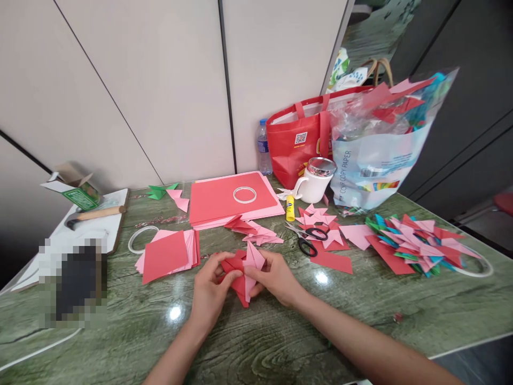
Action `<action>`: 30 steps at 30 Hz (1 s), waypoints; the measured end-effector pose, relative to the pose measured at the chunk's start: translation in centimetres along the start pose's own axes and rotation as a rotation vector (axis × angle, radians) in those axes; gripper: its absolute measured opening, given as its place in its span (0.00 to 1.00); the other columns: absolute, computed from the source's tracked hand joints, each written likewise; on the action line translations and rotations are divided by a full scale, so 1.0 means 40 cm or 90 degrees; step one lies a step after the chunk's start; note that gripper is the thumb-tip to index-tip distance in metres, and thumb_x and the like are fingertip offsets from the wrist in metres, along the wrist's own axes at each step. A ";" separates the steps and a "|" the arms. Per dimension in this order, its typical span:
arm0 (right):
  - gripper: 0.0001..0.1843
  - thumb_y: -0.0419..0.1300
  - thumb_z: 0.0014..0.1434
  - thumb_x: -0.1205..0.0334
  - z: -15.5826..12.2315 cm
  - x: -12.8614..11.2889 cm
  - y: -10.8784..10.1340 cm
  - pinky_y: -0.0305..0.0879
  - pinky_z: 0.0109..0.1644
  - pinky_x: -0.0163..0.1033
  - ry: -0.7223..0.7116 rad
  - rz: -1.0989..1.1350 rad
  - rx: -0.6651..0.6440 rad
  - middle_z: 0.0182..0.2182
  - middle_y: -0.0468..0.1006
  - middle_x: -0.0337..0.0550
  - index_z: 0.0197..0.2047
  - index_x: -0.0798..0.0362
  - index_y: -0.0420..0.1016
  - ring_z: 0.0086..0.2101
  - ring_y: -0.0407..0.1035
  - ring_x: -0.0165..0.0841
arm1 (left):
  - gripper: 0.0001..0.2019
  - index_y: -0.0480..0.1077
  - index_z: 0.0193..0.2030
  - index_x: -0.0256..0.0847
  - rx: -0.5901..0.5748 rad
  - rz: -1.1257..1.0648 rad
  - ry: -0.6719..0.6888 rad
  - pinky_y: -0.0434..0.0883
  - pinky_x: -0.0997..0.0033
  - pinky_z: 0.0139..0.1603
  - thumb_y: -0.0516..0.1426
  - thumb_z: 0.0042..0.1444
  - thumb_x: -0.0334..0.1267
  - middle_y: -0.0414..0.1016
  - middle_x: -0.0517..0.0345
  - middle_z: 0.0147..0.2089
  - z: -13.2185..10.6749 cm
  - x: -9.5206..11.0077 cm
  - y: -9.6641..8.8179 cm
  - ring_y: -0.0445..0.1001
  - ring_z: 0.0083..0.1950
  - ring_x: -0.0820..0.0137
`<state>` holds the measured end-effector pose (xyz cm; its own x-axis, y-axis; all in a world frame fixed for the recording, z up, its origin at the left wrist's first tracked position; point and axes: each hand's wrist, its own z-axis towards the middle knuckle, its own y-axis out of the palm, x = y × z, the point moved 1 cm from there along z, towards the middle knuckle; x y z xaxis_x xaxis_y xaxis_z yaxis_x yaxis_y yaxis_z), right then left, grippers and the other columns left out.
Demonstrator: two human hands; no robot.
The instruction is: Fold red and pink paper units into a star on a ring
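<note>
Between my two hands, just above the green wood-grain table (256, 353), is a folded paper piece, red on its left part (236, 263) and pink on its right part (254, 260). My left hand (211, 283) pinches the red side, thumb in front and fingers behind. My right hand (276, 278) grips the pink side the same way. Right behind them lie folded red and pink pieces (260, 233). A stack of red and pink paper squares (165, 256) sits to the left of my left hand. Black-handled scissors (308, 246) rest on paper at the right.
Red and pink sheets (212, 200) carry a tape roll (244, 195). A glue stick (290, 208), white mug (312, 184), red bag (296, 144) and plastic bag of paper (368, 160) stand behind. Right, folded pieces (420, 243) are heaped; left, a hammer (96, 214) lies on a white board.
</note>
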<state>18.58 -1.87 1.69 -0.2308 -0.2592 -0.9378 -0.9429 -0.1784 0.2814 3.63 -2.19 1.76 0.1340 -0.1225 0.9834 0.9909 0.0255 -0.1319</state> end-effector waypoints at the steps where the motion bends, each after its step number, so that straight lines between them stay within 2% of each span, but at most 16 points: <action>1: 0.19 0.66 0.43 0.54 0.001 0.001 0.000 0.71 0.21 0.36 0.002 0.005 0.003 0.24 0.74 0.36 0.37 0.57 0.71 0.21 0.69 0.30 | 0.12 0.71 0.38 0.42 -0.001 0.025 0.009 0.71 0.70 0.38 0.62 0.45 0.35 0.75 0.56 0.38 0.000 -0.006 -0.002 0.74 0.37 0.67; 7: 0.20 0.68 0.40 0.54 0.008 0.008 -0.004 0.72 0.24 0.38 0.007 0.007 0.006 0.20 0.74 0.35 0.34 0.58 0.72 0.18 0.69 0.30 | 0.04 0.67 0.30 0.42 -0.035 0.016 0.016 0.70 0.64 0.44 0.59 0.49 0.34 0.76 0.50 0.46 -0.001 -0.007 0.000 0.74 0.46 0.62; 12: 0.20 0.68 0.40 0.54 0.014 0.009 -0.009 0.72 0.25 0.37 -0.003 0.013 0.023 0.24 0.76 0.37 0.35 0.57 0.72 0.21 0.71 0.31 | 0.07 0.67 0.27 0.41 -0.046 -0.023 -0.017 0.69 0.64 0.46 0.62 0.45 0.37 0.77 0.49 0.45 -0.001 0.018 0.007 0.73 0.49 0.59; 15: 0.20 0.68 0.40 0.54 0.016 0.010 -0.013 0.70 0.23 0.34 -0.024 0.015 0.029 0.25 0.76 0.37 0.35 0.56 0.73 0.20 0.69 0.28 | 0.06 0.69 0.27 0.41 -0.034 -0.021 -0.019 0.70 0.65 0.45 0.60 0.47 0.40 0.78 0.50 0.40 0.004 0.030 0.006 0.74 0.45 0.61; 17: 0.20 0.68 0.40 0.54 0.018 0.012 -0.015 0.70 0.22 0.34 -0.028 0.015 0.036 0.25 0.76 0.38 0.34 0.56 0.73 0.20 0.69 0.28 | 0.07 0.71 0.31 0.41 -0.026 -0.023 -0.027 0.71 0.66 0.42 0.61 0.46 0.40 0.78 0.52 0.38 0.008 0.033 0.003 0.76 0.41 0.63; 19: 0.20 0.69 0.40 0.54 0.019 0.012 -0.019 0.70 0.22 0.34 -0.027 0.014 0.048 0.24 0.76 0.38 0.34 0.57 0.72 0.19 0.68 0.28 | 0.10 0.73 0.35 0.41 -0.026 -0.029 -0.041 0.72 0.67 0.40 0.62 0.44 0.39 0.79 0.54 0.36 0.012 0.033 -0.001 0.76 0.38 0.64; 22: 0.20 0.69 0.39 0.55 0.019 0.009 -0.023 0.70 0.22 0.34 -0.018 0.019 0.063 0.24 0.76 0.38 0.33 0.58 0.72 0.19 0.67 0.27 | 0.11 0.76 0.36 0.42 -0.031 -0.015 -0.049 0.73 0.66 0.40 0.63 0.42 0.37 0.80 0.54 0.37 0.018 0.029 -0.010 0.76 0.38 0.63; 26: 0.21 0.70 0.36 0.56 0.020 0.001 -0.027 0.71 0.22 0.34 -0.004 0.038 0.075 0.23 0.76 0.38 0.33 0.58 0.73 0.20 0.67 0.27 | 0.10 0.78 0.36 0.45 -0.030 0.060 0.007 0.70 0.60 0.48 0.63 0.44 0.36 0.79 0.51 0.42 0.022 0.030 -0.025 0.75 0.44 0.59; 30: 0.22 0.71 0.34 0.56 0.021 -0.005 -0.032 0.72 0.23 0.35 0.025 0.055 0.064 0.23 0.76 0.37 0.32 0.57 0.73 0.20 0.68 0.28 | 0.05 0.79 0.31 0.47 -0.052 0.100 0.064 0.65 0.56 0.53 0.61 0.46 0.36 0.79 0.52 0.41 0.023 0.030 -0.031 0.74 0.45 0.58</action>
<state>19.63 -0.80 1.34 -0.3047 -0.3070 -0.9016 -0.9395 -0.0585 0.3374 2.57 -1.44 3.22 0.2827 -0.2216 0.9333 0.9548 -0.0281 -0.2959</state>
